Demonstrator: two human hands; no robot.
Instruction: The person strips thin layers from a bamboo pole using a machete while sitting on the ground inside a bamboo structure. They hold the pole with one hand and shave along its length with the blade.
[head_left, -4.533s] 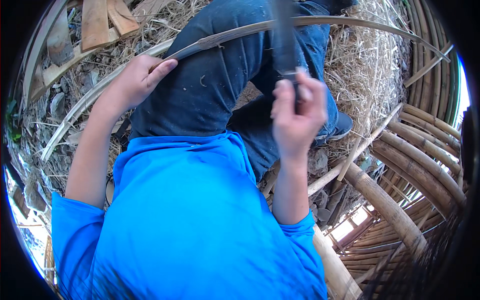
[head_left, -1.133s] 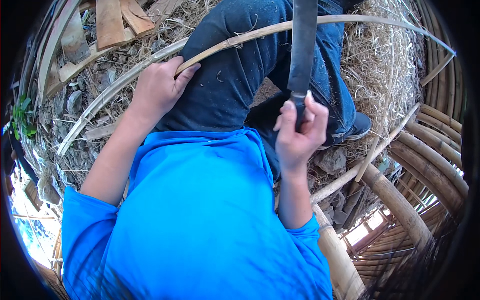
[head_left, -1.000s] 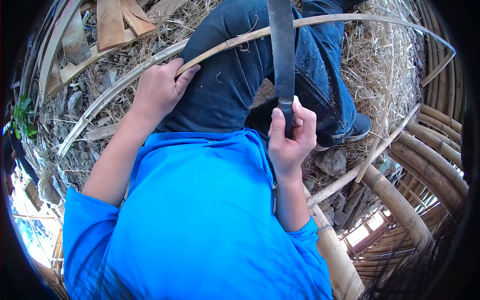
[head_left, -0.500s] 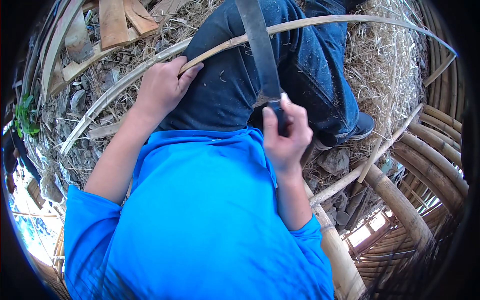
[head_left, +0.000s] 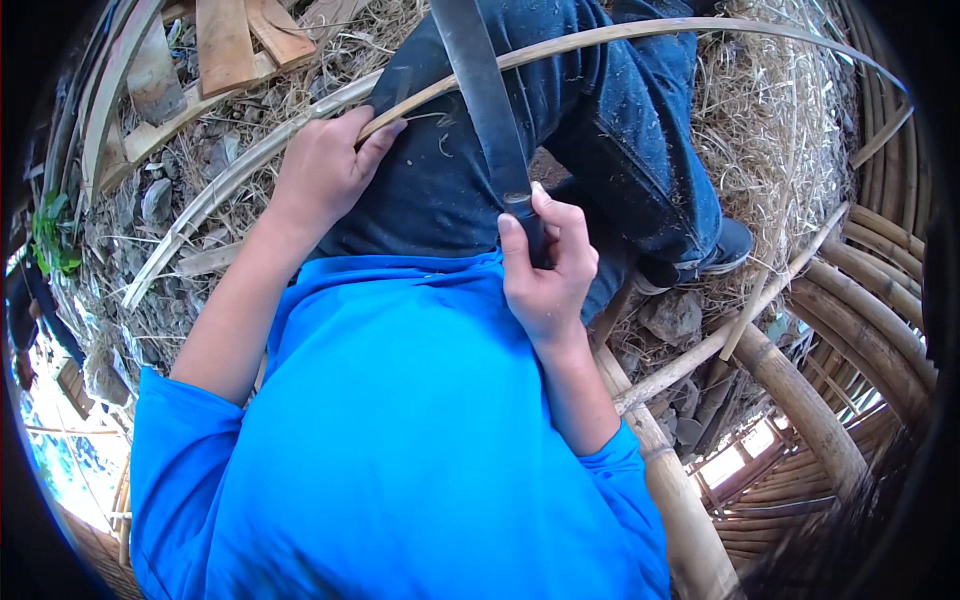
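Observation:
My left hand (head_left: 325, 165) is closed round the near end of a long, thin bamboo strip (head_left: 600, 37), over my left thigh. From there the strip bows across my legs to the far right. In my right hand (head_left: 548, 262) is the dark handle of a machete (head_left: 480, 100), thumb and forefinger up by the blade's base. Its broad grey blade points away from me and crosses the strip, seemingly against it. A fine shaving curls from the strip beside the blade. The blade's far tip lies beyond the upper edge of the view.
Another pale bamboo strip (head_left: 215, 197) lies on the stony ground at left, near flat wooden boards (head_left: 225, 45). Thin shavings (head_left: 750, 130) cover the ground at right. Bamboo poles (head_left: 800, 405) stand at lower right, with a rock (head_left: 672, 317) by my shoe (head_left: 725, 250).
My right hand and the machete have moved left along the strip, toward my left hand. A small curl of shaving now shows by the blade. My left hand keeps its place.

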